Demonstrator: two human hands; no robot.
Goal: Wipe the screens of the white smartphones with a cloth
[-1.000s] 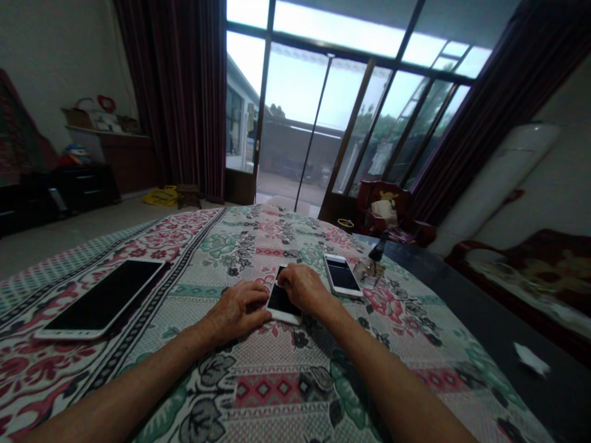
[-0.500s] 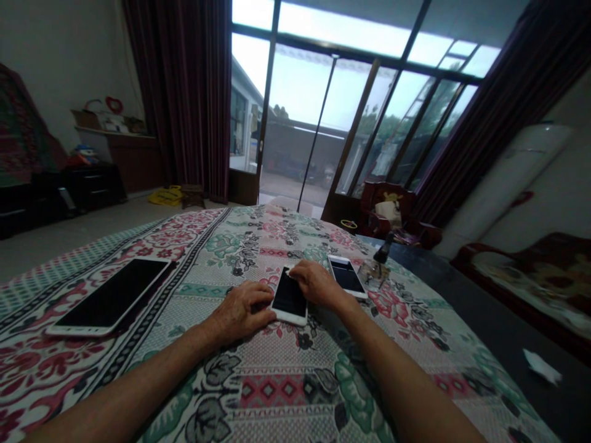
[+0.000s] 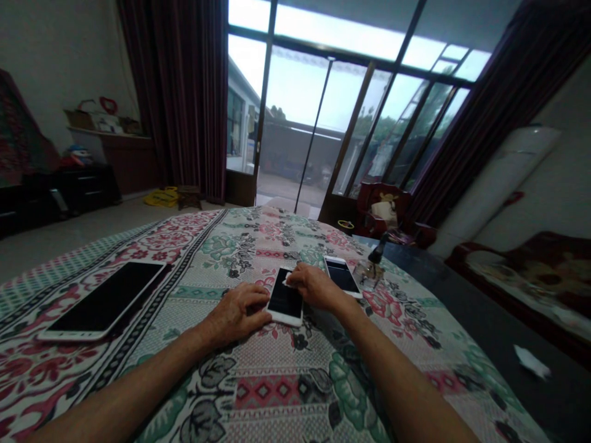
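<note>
Floral tablecloth [image 3: 272,360]: three phones [image 3: 285,301], clear container [image 3: 366,275].

Ctr phone [image 3: 285,303]: wht frame, blk screen. L phone [image 3: 104,303]: likewise wht rim, blk screen. R phone [image 3: 344,278]: wht body, dk screen w/ pale line nr top. Small wad [image 3: 285,280]: wht.

Tablecloth [image 3: 268,354]: off-wht bg, fine mesh-like texture; pink-red & grn flowers, grey-blk leaves; crosswise bands, one pink-red w/ diamonds, one grn. L border [image 3: 152,246]: red scrolls/florals on wht, blk stripe w/ pale repeat motif alongside. Outer L strip [image 3: 87,255]: grn & wht checks, some pink.

Bkgd: curtain [image 3: 175,98] dk purple-maroon; floor bag [image 3: 161,197] yellow w/ dk marks; armchair [image 3: 385,192] dk red-brown, gold-ish motif; heart [image 3: 102,106] red; paper scrap [image 3: 532,362] wht.
</note>
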